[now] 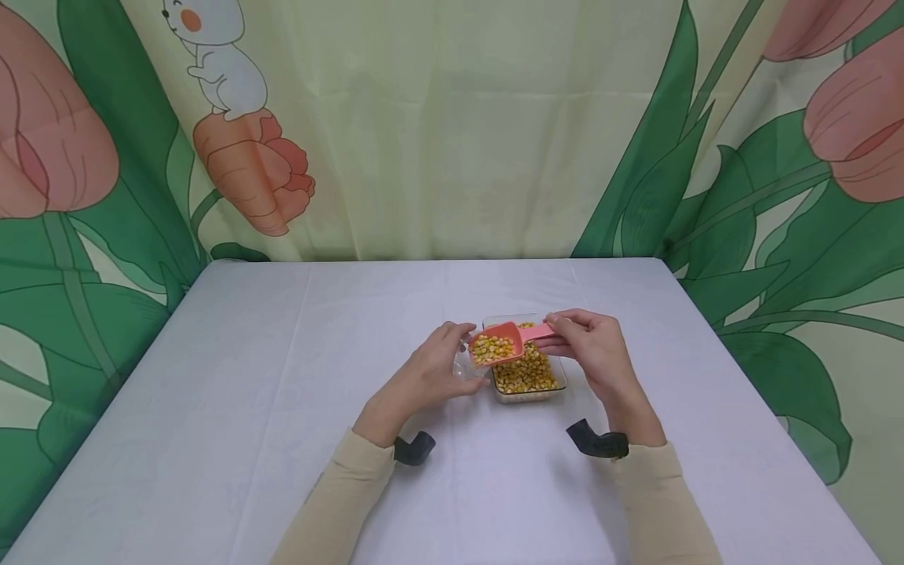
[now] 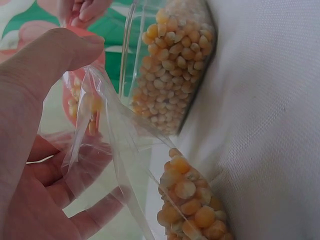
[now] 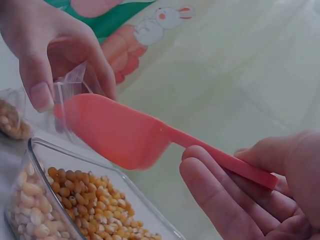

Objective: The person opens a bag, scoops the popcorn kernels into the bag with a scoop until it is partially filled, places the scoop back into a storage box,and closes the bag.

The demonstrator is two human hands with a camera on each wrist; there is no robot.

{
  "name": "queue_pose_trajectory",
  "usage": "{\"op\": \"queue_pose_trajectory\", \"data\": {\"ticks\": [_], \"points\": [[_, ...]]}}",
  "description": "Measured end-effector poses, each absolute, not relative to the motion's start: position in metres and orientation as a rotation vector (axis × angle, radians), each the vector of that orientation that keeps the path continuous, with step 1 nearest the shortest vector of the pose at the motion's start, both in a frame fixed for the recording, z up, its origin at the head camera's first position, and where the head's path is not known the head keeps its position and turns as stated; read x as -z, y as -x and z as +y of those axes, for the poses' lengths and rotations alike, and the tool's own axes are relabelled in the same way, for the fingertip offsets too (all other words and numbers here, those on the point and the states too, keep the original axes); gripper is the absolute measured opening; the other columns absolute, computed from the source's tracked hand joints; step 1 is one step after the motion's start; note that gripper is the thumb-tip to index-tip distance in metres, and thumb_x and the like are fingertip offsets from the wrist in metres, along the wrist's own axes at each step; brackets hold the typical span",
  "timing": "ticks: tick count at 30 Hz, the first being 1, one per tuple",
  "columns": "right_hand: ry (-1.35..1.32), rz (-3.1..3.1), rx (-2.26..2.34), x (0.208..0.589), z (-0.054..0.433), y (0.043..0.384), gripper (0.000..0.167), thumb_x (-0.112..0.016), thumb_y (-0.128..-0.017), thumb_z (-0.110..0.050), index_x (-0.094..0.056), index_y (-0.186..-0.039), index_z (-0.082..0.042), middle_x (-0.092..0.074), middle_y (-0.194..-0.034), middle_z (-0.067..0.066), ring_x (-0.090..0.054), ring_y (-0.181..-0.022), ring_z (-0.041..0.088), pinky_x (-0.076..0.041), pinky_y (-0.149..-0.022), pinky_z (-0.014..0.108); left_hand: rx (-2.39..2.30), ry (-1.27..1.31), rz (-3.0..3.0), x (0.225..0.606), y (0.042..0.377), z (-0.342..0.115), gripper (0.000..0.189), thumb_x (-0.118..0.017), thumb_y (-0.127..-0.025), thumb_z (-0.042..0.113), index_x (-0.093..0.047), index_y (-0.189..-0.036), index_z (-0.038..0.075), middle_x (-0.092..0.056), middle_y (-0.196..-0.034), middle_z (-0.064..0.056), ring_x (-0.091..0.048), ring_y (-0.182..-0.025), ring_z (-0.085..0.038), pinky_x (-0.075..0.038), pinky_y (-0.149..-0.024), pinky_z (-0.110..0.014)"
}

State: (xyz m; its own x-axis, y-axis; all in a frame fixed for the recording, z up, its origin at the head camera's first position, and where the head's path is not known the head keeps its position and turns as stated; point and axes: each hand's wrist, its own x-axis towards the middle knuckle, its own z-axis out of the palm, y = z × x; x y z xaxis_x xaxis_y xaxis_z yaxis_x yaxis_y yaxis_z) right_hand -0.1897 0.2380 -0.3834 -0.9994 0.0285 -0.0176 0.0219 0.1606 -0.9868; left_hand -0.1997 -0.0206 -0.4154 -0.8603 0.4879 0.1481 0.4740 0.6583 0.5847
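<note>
My right hand [image 1: 593, 353] grips the handle of a coral-pink scoop [image 3: 120, 130] loaded with yellow corn kernels. Tilted slightly, the scoop's front lip is at the mouth of a clear plastic bag [image 2: 117, 125]. My left hand [image 1: 427, 373] holds that mouth spread, thumb on one side and fingers on the other. Corn kernels [image 2: 192, 200] lie in the lower part of the bag, by the tablecloth. Under the scoop stands a rectangular glass container [image 1: 530, 398], with a heap of corn [image 3: 95, 200] inside.
A white cloth covers the table [image 1: 212, 416]. Behind it hangs a pale curtain [image 1: 452, 157] printed with tulips, leaves and a rabbit on a carrot. Black bands [image 1: 596, 441] sit at both wrists, below beige sleeves [image 1: 664, 502].
</note>
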Motion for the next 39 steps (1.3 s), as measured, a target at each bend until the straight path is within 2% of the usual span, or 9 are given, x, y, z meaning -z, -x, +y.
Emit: {"op": "queue_pose_trajectory", "data": {"ticks": [8, 13, 18, 25, 29, 35, 39], "points": [[0.020, -2.417, -1.940, 0.376, 0.231, 0.186, 0.038, -0.062, -0.098, -0.026, -0.063, -0.118, 0.007, -0.073, -0.103, 0.023, -0.076, -0.077, 0.013, -0.060, -0.074, 0.030, -1.006, -0.843, 2.831, 0.415, 0.199, -0.021, 0.081, -0.080, -0.079, 0.041, -0.043, -0.144, 0.008, -0.056, -0.123, -0.004, -0.056, -0.109, -0.016, -0.053, -0.094, -0.035], [-0.012, -2.426, -1.916, 0.373, 0.229, 0.183, 0.039, -0.063, -0.098, -0.026, -0.063, -0.116, 0.008, -0.070, -0.108, 0.030, -0.075, -0.076, 0.013, -0.060, -0.074, 0.030, -1.013, -0.853, 2.836, 0.415, 0.199, -0.022, 0.080, -0.080, -0.079, 0.040, -0.044, -0.143, 0.007, -0.056, -0.120, -0.004, -0.056, -0.106, -0.017, -0.054, -0.091, -0.034], [-0.044, -2.435, -1.897, 0.370, 0.227, 0.181, 0.039, -0.064, -0.097, -0.026, -0.064, -0.115, 0.008, -0.071, -0.105, 0.027, -0.075, -0.076, 0.013, -0.060, -0.074, 0.029, -1.021, -0.855, 2.835, 0.415, 0.198, -0.021, 0.080, -0.081, -0.079, 0.038, -0.044, -0.143, 0.006, -0.057, -0.120, -0.005, -0.056, -0.107, -0.018, -0.054, -0.092, -0.035], [-0.100, -2.412, -1.898, 0.367, 0.226, 0.179, 0.035, -0.064, -0.097, -0.024, -0.065, -0.112, 0.007, -0.076, -0.088, 0.000, -0.075, -0.076, 0.014, -0.060, -0.074, 0.030, -1.026, -0.841, 2.831, 0.415, 0.199, -0.021, 0.078, -0.081, -0.079, 0.038, -0.045, -0.142, 0.008, -0.057, -0.120, -0.003, -0.056, -0.107, -0.016, -0.054, -0.093, -0.033], [-0.101, -2.424, -1.870, 0.367, 0.226, 0.178, 0.035, -0.064, -0.097, -0.025, -0.065, -0.113, 0.007, -0.076, -0.090, 0.003, -0.075, -0.075, 0.014, -0.060, -0.074, 0.029, -1.030, -0.841, 2.828, 0.416, 0.199, -0.021, 0.078, -0.080, -0.080, 0.039, -0.045, -0.142, 0.008, -0.057, -0.119, -0.002, -0.056, -0.106, -0.015, -0.054, -0.091, -0.033], [-0.158, -2.446, -1.795, 0.364, 0.223, 0.176, 0.035, -0.065, -0.096, -0.025, -0.066, -0.112, 0.006, -0.074, -0.098, 0.020, -0.076, -0.075, 0.017, -0.060, -0.075, 0.027, -1.046, -0.831, 2.817, 0.415, 0.198, -0.022, 0.078, -0.079, -0.080, 0.039, -0.045, -0.143, 0.009, -0.057, -0.121, -0.002, -0.056, -0.107, -0.015, -0.055, -0.092, -0.033], [-0.202, -2.471, -1.737, 0.363, 0.221, 0.174, 0.031, -0.066, -0.096, -0.022, -0.067, -0.111, 0.004, -0.072, -0.099, 0.024, -0.075, -0.075, 0.019, -0.060, -0.074, 0.026, -1.043, -0.820, 2.812, 0.414, 0.198, -0.022, 0.078, -0.080, -0.080, 0.040, -0.044, -0.143, 0.011, -0.056, -0.121, -0.001, -0.055, -0.108, -0.014, -0.055, -0.092, -0.033]]}}
